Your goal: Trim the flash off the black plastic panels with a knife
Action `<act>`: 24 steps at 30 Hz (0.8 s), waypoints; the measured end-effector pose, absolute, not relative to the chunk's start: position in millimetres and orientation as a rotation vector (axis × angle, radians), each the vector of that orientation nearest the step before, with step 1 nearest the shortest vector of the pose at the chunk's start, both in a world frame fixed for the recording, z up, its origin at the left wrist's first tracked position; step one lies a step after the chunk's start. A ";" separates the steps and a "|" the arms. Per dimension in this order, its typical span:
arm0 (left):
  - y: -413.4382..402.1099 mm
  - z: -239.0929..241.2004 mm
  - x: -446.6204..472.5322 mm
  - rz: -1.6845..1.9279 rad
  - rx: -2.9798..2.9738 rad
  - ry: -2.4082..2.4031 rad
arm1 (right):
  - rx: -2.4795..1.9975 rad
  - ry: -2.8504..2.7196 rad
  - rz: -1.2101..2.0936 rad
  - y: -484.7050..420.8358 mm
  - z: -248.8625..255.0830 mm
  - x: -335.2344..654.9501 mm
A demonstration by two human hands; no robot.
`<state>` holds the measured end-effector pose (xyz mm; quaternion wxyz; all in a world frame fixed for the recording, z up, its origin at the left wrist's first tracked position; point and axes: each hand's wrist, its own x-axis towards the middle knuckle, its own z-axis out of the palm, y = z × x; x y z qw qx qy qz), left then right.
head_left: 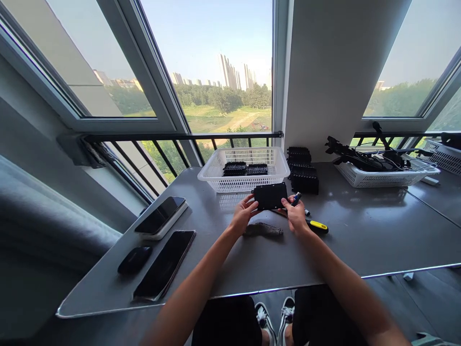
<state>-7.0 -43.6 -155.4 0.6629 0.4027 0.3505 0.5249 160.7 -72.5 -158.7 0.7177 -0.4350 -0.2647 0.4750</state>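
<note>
A flat black rectangular plastic part [271, 196] with small tabs along its edges is raised above the table, its broad face tilted toward me. My left hand [244, 212] grips its left end between thumb and fingers. At the right end, my right hand [296, 214] pinches the same part. A dark, marker-like stick [296, 199] with a blue band also sits in my right hand. Below the part lies a crumpled grey cloth [264, 229]. To the right of my right hand rests a tool with a black and yellow handle [317, 226]; its far end is hidden.
A white plastic basket [245, 183] holding similar black parts stands behind my hands. Stacked black parts [304, 179] sit beside it. Farther right is another basket [385, 179] with black items and cables. Phones [164, 264] and a black mouse-like object [134, 260] lie at left.
</note>
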 end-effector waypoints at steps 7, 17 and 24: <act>-43.4 -157.9 -6.3 1.236 1.000 0.775 | -1.048 -0.730 0.888 -77.8 -151.5 159.5; -41.1 -160.3 -7.6 1.362 1.113 0.779 | -0.978 -0.866 1.366 -85.0 -145.4 152.6; -45.8 -156.0 -4.0 1.282 1.216 0.759 | -0.919 -0.888 1.757 -86.4 -153.4 141.3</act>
